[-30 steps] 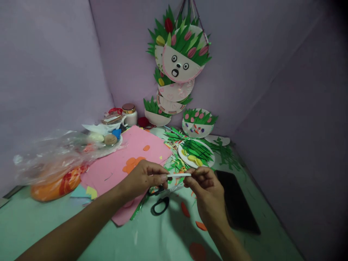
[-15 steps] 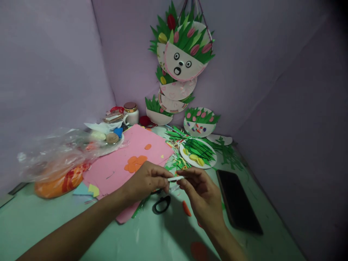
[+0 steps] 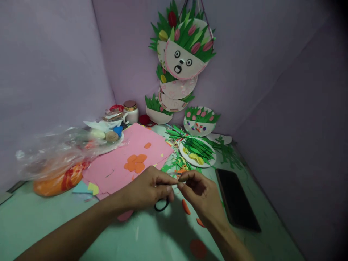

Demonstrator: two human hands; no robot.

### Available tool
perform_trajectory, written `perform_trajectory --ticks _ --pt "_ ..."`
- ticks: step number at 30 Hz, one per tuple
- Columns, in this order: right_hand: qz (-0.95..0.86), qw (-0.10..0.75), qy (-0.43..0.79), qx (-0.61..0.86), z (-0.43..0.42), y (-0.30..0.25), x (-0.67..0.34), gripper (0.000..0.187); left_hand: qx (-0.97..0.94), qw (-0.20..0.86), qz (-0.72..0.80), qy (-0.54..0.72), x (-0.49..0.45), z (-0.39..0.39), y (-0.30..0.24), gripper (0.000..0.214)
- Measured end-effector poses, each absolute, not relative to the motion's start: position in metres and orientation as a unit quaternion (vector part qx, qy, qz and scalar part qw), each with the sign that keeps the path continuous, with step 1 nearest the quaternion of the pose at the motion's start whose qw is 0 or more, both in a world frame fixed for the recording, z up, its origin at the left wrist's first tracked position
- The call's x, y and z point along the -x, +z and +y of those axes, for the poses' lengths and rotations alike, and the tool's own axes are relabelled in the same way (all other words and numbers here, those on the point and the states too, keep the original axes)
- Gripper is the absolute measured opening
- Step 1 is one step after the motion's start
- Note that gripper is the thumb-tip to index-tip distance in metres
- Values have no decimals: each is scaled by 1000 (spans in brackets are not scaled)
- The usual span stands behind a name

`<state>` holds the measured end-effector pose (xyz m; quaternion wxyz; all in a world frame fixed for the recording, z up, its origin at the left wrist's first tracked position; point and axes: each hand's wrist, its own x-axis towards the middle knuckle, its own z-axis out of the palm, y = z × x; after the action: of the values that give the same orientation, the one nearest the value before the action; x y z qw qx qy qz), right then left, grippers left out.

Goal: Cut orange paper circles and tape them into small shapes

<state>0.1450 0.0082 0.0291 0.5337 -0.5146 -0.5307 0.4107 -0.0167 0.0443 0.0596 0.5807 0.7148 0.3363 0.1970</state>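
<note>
My left hand [image 3: 152,186] and my right hand [image 3: 199,190] meet fingertip to fingertip above the table, both closed in a pinch. Between them is a small white piece [image 3: 174,186], mostly covered by the fingers, so I cannot make out its exact kind. Below my left hand shows the black handle loop of a pair of scissors [image 3: 161,206]; its other parts are hidden. Folded orange paper ovals [image 3: 186,206] lie under my right hand, and a flat orange oval [image 3: 198,248] is nearer the front edge of the view.
Pink paper sheets [image 3: 152,139] bear several orange ovals [image 3: 136,163]. A white plate [image 3: 182,154] holds green strips and yellow pieces. At right lies a phone [image 3: 237,199]; at left, a plastic bag [image 3: 62,148]. Plate crafts [image 3: 185,69] hang on the wall behind a lidded mug [image 3: 131,113].
My left hand has moved slightly right and down, and the fingertips of both hands have come together. The white piece, plainly visible before, is now mostly covered.
</note>
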Motion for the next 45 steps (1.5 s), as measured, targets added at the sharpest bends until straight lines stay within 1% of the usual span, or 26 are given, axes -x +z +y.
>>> perform_trajectory --ticks 7,11,14,18,22,28,30,32,34,36,38,39,40,42,44,45 --pt "-557 523 405 502 7 28 -146 12 -701 589 351 195 14 45 62 28" --pt "-594 526 358 491 5 28 -146 16 -684 598 370 191 12 42 65 25" --pt "-601 511 343 509 3 28 -146 14 -702 574 379 183 12 40 65 22" --pt "-585 494 375 522 5 28 -145 10 -746 525 371 172 15 41 64 19" --pt "-587 482 381 527 5 28 -145 14 -753 521 365 169 16 42 61 19" --pt "-637 472 301 529 0 26 -143 19 -744 531 372 161 14 39 55 20" --pt "-660 476 267 516 -1 25 -145 22 -743 529 380 157 14 39 56 20" --pt "-671 483 259 500 -1 24 -148 27 -748 519 384 155 16 39 58 22" --pt "-674 473 287 490 0 24 -152 31 -761 504 381 148 19 41 61 24" --pt "-672 445 328 493 2 24 -156 33 -777 484 375 143 23 46 63 24" --pt "-655 425 377 498 5 25 -156 28 -789 463 376 149 25 51 63 23" --pt "-634 429 407 498 6 25 -155 24 -788 450 385 167 26 53 63 22" --pt "-602 443 439 498 7 25 -153 20 -782 430 403 201 25 55 63 21" --pt "-502 500 501 497 9 24 -147 14 -747 366 460 309 22 55 61 19" --pt "-399 554 537 496 10 24 -141 16 -698 317 503 399 16 52 58 16" --pt "-365 570 542 497 10 24 -138 18 -681 322 509 416 13 49 57 14"
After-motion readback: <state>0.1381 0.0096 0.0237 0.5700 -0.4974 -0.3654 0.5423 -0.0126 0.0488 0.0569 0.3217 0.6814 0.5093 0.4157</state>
